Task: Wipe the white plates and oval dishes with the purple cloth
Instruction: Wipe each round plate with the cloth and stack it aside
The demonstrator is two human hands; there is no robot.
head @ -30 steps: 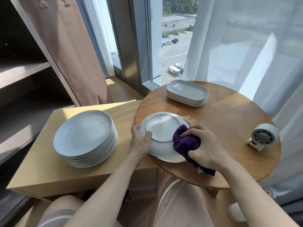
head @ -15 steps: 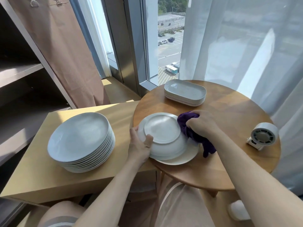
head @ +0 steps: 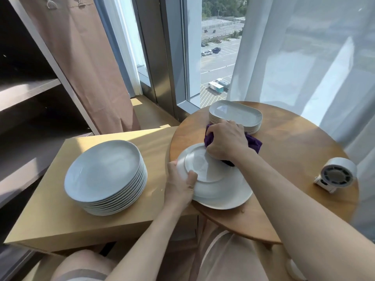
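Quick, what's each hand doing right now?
Left hand: gripping the rim of the upturned white plate.
Right hand: clutching the purple cloth, pressing it on that plate.

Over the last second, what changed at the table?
The right hand, gripping the purple cloth, swept from the near edge of the upturned plate round its right side to its far edge, beside the oval dishes. The left hand kept holding the plate's left rim. The plate stack, oval dishes and fan stayed put.
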